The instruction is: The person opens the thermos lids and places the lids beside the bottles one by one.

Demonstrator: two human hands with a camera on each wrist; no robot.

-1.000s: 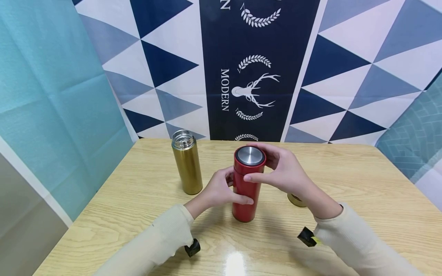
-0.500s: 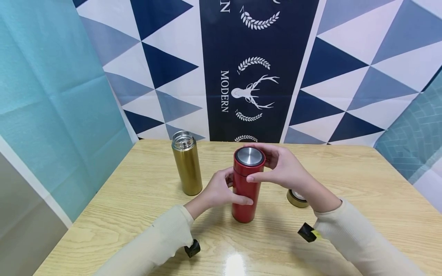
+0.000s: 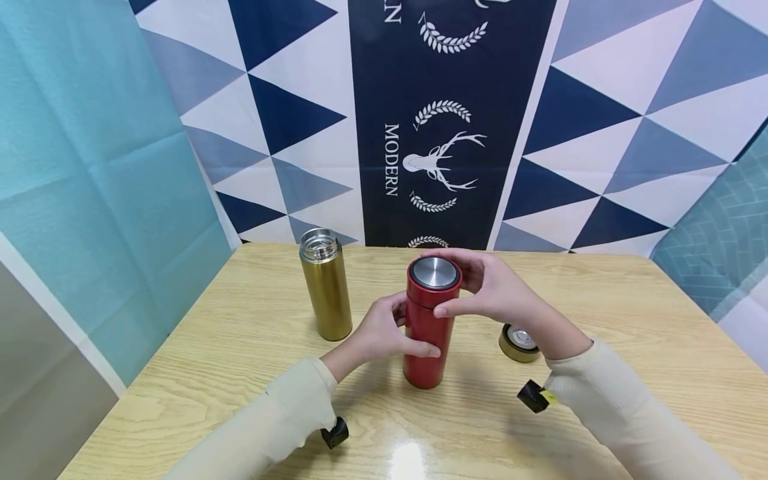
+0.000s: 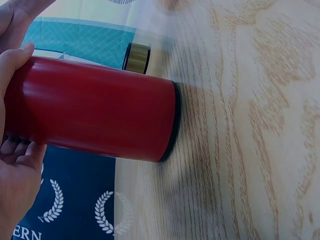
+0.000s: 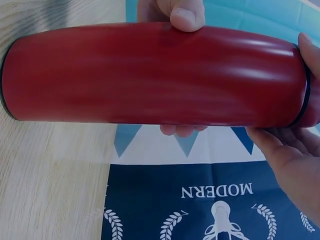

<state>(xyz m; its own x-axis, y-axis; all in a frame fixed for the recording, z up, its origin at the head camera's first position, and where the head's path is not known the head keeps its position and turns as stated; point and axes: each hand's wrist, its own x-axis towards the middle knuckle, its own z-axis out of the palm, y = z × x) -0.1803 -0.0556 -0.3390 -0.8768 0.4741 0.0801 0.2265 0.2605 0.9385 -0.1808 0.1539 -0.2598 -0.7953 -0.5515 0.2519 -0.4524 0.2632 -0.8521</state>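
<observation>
Two bare hands meet on a tall red cylindrical metal flask (image 3: 427, 327), which stands upright on the pale wood-grain table (image 3: 630, 320), about at its middle. The left hand (image 3: 378, 331) grips the flask's lower body, thumb across the front and fingers curled round the far side. The right hand (image 3: 495, 290) is curled round the flask's red cap with the round steel top (image 3: 435, 275), thumb on the near edge and fingers behind it. To the left of the red flask, and a little farther back, stands a gold cylindrical metal flask (image 3: 325, 285), upright, its steel mouth uncovered and well apart from either hand. To the right of the red flask, partly behind the right wrist, a short gold round cap (image 3: 517, 343) lies on the table. Behind the red flask hangs a navy, grey and white triangle-patterned cloth (image 3: 438, 120) printed with a stag's head.
</observation>
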